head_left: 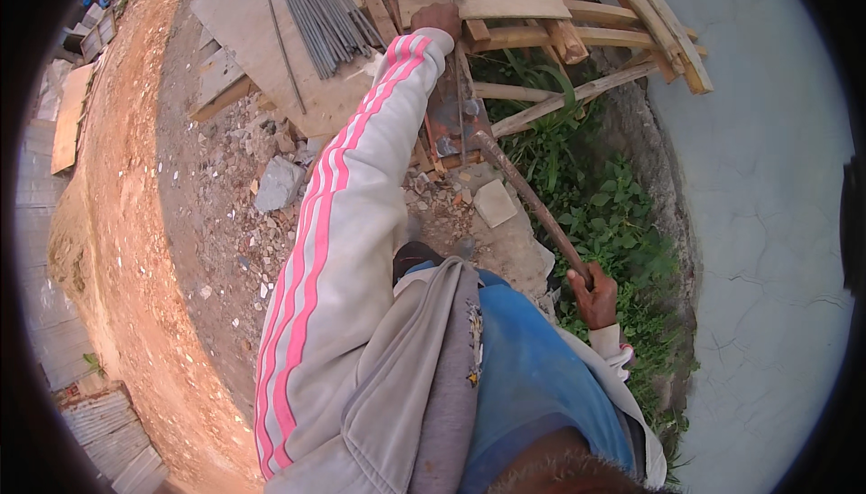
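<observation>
My left hand [437,20] reaches far ahead and is closed on a thin steel rod [461,88], which runs on beyond it and back toward me. The rod's near part lies over a rust-stained work block [445,124]. My right hand [595,297] is wrapped round the near end of a long brown bar [537,205]. This bar slants away to the left, and its far end meets or lies beside the rod at the block. I cannot tell exactly how the two join there.
A bundle of grey steel rods [323,11] lies on a plywood sheet [239,38] ahead left. Timber beams [645,11] jut out ahead right. Rubble [280,183] and a concrete block [494,203] lie near my feet. Green plants [622,223] border a pale wall [767,196].
</observation>
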Demonstrator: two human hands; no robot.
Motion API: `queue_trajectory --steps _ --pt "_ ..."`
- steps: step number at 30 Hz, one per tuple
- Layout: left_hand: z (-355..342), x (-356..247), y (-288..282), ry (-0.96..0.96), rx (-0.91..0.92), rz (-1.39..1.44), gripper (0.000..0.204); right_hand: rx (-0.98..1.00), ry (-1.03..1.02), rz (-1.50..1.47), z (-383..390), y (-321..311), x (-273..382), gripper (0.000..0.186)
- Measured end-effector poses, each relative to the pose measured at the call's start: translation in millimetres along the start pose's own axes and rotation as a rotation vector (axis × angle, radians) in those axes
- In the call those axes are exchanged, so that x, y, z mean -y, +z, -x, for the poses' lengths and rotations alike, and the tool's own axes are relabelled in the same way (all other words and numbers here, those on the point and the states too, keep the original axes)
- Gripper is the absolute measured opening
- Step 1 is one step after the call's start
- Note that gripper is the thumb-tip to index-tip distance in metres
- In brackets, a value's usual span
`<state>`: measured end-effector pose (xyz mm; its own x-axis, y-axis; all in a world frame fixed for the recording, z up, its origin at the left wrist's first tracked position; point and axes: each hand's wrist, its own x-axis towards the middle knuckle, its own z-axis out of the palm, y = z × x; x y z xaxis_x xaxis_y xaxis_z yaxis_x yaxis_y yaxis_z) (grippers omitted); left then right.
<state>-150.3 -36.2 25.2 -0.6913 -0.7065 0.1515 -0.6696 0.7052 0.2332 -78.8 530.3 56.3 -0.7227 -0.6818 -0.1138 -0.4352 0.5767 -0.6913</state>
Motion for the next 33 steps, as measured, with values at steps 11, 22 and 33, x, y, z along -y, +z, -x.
queue_trajectory --steps 11,22,33 --pt "0.9 -1.9 -3.5 -0.126 0.048 0.139 0.028 0.149 -0.180 0.269 -81.2 -32.8 -27.5 0.042" --pt "0.6 5.6 -1.2 -0.077 0.097 0.095 0.034 0.128 -0.281 0.495 -110.5 -44.1 -17.2 0.045" --pt "2.9 2.0 -1.6 -0.079 0.071 0.139 0.033 0.066 -0.141 0.384 -50.3 -15.3 -20.5 0.039"
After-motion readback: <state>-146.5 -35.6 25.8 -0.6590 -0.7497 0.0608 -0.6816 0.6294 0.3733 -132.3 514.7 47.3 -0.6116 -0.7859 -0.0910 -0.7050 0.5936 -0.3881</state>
